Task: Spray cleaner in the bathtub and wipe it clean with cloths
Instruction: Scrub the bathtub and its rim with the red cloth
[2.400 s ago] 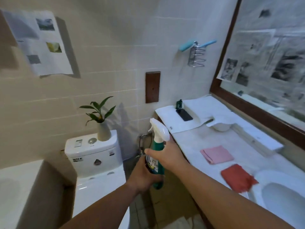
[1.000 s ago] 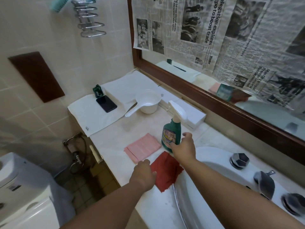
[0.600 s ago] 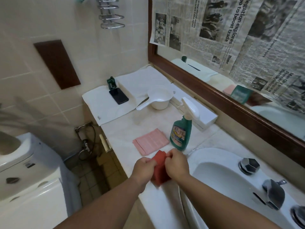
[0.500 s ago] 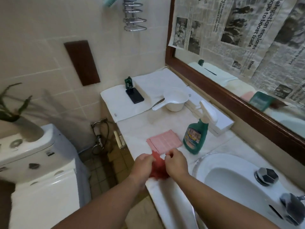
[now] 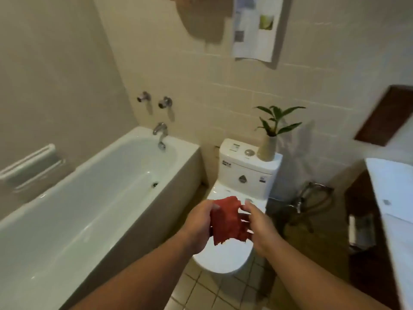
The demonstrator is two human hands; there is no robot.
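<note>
A red cloth (image 5: 228, 220) hangs crumpled in front of me, above the closed toilet lid. My left hand (image 5: 199, 227) grips its left side with the thumb on top. My right hand (image 5: 257, 224) holds its right edge, fingers spread against the fabric. The white bathtub (image 5: 178, 166) lies to the left, its basin long and bare, with a drain hole and a chrome spout (image 5: 160, 133) at the far end. The spray bottle and the pink cloth are out of view.
A white toilet (image 5: 241, 175) stands right of the tub, with a potted plant (image 5: 271, 135) on its tank. Two chrome wall taps (image 5: 154, 100) sit above the spout. The counter edge (image 5: 393, 198) runs along the right. Tiled floor lies below.
I set the spray bottle on the counter, picked up the red cloth with both hands, and turned left from the sink toward the toilet and bathtub.
</note>
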